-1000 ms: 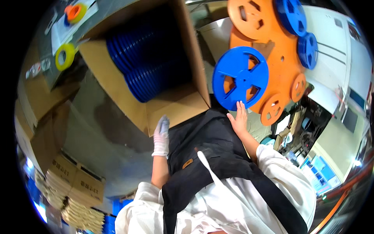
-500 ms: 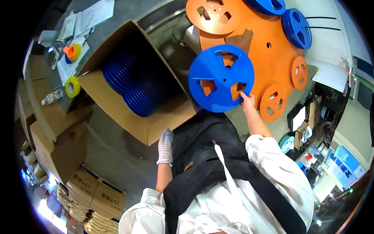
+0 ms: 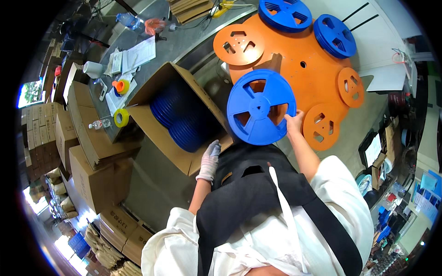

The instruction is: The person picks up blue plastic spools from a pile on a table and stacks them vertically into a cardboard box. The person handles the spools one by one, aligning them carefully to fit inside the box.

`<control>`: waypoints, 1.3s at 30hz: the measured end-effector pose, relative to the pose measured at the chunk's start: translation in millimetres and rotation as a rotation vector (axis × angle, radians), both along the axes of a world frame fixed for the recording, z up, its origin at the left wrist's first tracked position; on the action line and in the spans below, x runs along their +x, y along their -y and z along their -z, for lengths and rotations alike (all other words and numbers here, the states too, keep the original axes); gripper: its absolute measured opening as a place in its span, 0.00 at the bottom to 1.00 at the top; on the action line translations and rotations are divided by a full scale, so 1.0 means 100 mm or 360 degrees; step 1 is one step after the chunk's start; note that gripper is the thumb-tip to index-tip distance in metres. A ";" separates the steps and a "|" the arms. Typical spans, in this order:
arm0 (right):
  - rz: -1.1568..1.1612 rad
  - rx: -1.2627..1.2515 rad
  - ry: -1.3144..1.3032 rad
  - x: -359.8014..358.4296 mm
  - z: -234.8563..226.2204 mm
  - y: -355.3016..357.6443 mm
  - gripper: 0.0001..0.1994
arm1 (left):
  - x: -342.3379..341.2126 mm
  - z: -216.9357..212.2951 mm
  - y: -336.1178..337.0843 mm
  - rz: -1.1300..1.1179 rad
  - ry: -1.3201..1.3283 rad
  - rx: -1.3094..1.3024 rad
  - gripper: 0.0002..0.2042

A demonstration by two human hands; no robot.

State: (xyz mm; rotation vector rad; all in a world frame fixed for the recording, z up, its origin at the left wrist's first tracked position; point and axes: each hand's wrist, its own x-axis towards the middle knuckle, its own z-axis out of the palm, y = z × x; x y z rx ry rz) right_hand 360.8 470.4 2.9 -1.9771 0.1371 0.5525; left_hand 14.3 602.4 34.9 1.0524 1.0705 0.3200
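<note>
Grey workshop floor and a cluttered grey bench (image 3: 184,41) fill the background, with stacked brown cartons along the person's left. The right hand (image 3: 294,123) is bare and grips the rim of one blue reel (image 3: 261,106), fingers closed on its edge; the reel stands nearly face-up, its flat disc spreading away to the left of the grip and just over the near edge of the orange fixture (image 3: 299,69). That fixture lies directly beyond the grip, carrying two more blue reels (image 3: 284,14) at its far side and four small orange discs (image 3: 238,45) around it; the nearest free disc sits just right of the grip. The left hand (image 3: 209,158), in a white glove, rests on the near flap of the open cardboard box (image 3: 156,133); whether its fingers pinch the flap cannot be told. Inside the box, just beyond that hand, a dense row of blue reels (image 3: 182,117) stands on edge, too tightly packed to count. The right hand is clearly the nearer one to the fixture, the left to the box.
</note>
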 end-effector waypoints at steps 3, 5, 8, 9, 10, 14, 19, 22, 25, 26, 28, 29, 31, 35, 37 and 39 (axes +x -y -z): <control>-0.0221 0.0611 -0.0857 0.13 0.21 0.02 0.16 | 0.29 -0.28 -0.18 0.0049 -0.0075 0.0050 0.18; 0.0073 0.0696 -0.1153 -0.05 -0.06 -0.13 0.09 | 0.47 -0.50 -0.34 0.0212 0.0069 0.0173 0.17; 0.0183 0.1151 -0.1194 -0.09 -0.05 -0.10 0.06 | 0.70 -0.15 -0.49 0.0543 0.0154 0.0595 0.18; 0.0142 0.1164 -0.0923 -0.25 -0.46 -0.26 0.06 | 0.72 -0.24 -0.44 0.0433 0.0033 0.0541 0.16; 0.0095 0.1252 -0.0775 -0.43 -0.67 -0.48 0.06 | 0.48 -0.06 -0.59 0.0452 0.0267 0.0693 0.16; -0.0030 0.1280 -0.0681 -0.70 -1.38 -0.91 0.10 | 0.46 -0.37 -0.82 0.0047 0.0236 -0.0005 0.18; -0.0675 0.1643 -0.1103 -1.52 -2.53 -1.19 0.17 | -0.12 0.26 -1.99 0.0345 -0.0358 0.2108 0.24; -0.1016 0.1559 -0.0989 -1.84 -2.85 -1.04 0.17 | 0.51 -1.20 -1.66 -0.0368 -0.0319 0.1485 0.28; -0.1212 0.1599 -0.0924 -2.07 -3.16 -1.13 0.15 | 0.61 -2.08 -1.25 -0.0597 0.0577 0.1076 0.30; -0.1150 0.1610 -0.0878 -2.08 -3.18 -1.14 0.16 | 0.63 -2.25 -1.08 -0.0361 0.0355 0.1668 0.30; -0.1131 0.1714 -0.0958 -2.10 -3.23 -1.13 0.17 | 0.53 -2.51 -0.97 -0.0068 0.0173 0.2259 0.32; -0.1167 0.1733 -0.0953 -2.11 -3.29 -1.09 0.17 | 0.48 -2.57 -1.01 -0.0169 0.0436 0.1933 0.32; -0.1284 0.1798 -0.0970 -2.18 -3.45 -1.02 0.18 | 0.20 -2.54 -1.38 -0.0439 0.0514 0.1385 0.31; -0.1325 0.1867 -0.0843 -2.36 -3.52 -1.21 0.19 | 0.08 -2.68 -1.26 -0.0378 0.0037 0.1821 0.29; -0.1119 0.1668 -0.0680 -2.34 -3.42 -1.30 0.19 | 0.12 -2.97 -0.94 0.0150 0.0028 0.2520 0.29; -0.1176 0.1887 -0.0952 -2.26 -3.48 -1.26 0.19 | 0.06 -2.88 -1.23 0.0146 -0.0040 0.2605 0.28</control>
